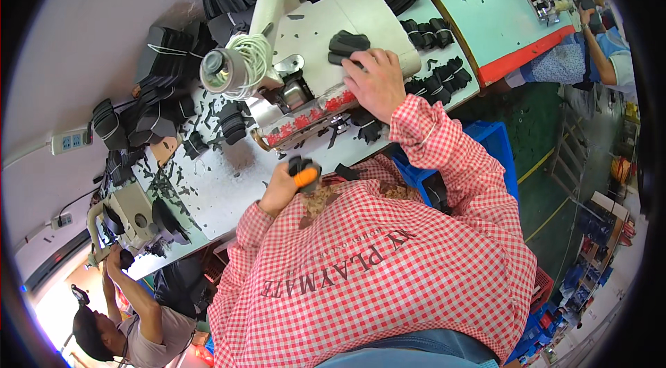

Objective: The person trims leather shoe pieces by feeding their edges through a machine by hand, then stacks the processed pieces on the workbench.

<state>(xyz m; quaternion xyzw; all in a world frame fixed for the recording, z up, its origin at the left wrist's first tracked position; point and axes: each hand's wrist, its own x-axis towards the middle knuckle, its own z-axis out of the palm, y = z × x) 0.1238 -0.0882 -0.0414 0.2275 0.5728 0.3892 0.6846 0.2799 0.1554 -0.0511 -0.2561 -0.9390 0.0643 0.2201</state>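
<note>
My right hand (379, 83) reaches over the top of the white sewing machine (347, 18), its fingers bent onto the lower of a few black rounded pads (348, 43) lying there. Close to the table's front edge, my left hand (279, 190) is closed around a small dark bundle (298, 162), apparently black pieces. An orange part (305, 177) shows at its fingers; whether it is a finger cover or part of something held, I cannot tell. The machine's front edge has worn red paint, and a coil of pale cord (250, 63) hangs at its left end.
Tied stacks of black pads (166, 56) stand along the wall, with black scraps over the white table (236, 194). A blue crate (491, 142) sits right of my lap. At left a co-worker (139, 319) handles another machine (128, 215); another person (603, 56) sits far right.
</note>
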